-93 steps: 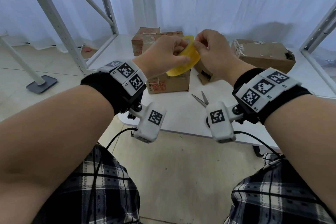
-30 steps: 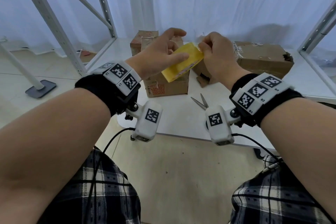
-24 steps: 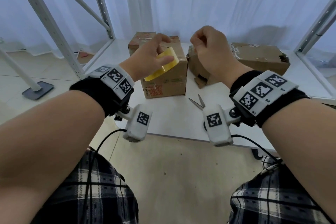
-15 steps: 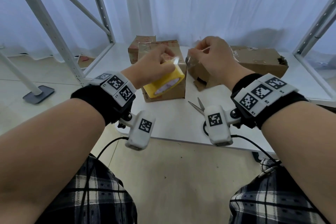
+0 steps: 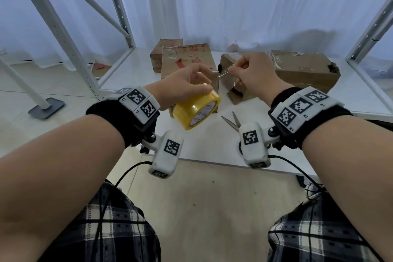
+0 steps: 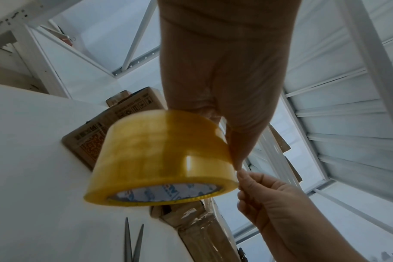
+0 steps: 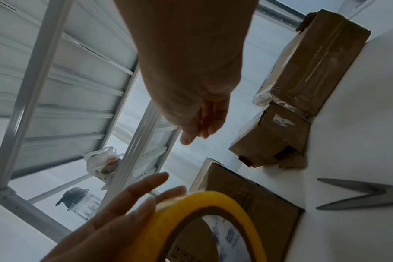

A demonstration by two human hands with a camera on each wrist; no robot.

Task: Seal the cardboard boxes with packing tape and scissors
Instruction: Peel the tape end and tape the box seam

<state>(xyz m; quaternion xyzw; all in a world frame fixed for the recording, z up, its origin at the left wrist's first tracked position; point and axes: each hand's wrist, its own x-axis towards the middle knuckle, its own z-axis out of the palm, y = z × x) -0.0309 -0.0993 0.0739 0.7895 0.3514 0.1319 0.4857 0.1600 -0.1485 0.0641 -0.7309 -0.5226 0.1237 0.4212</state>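
Tape roll (image 5: 196, 110) is gripped by left hand (image 5: 180, 86) above the surface (image 5: 212, 147), just before the middle box (image 5: 188, 61) | tape end (image 5: 223, 74) is pinched by right hand (image 5: 253, 74) | strip should be drawn out taut and flat over the box | scissors (image 5: 230, 120) lie right of the roll.

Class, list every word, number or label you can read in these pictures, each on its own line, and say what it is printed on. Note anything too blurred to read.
"R1", "R2": right wristband marker block.
"L1": seemingly, on the left wristband marker block.
Blue print on the tape roll core: too blurred.
Red print on the cardboard box top: unreadable.
Code label and handling symbols on that box's side: too small.
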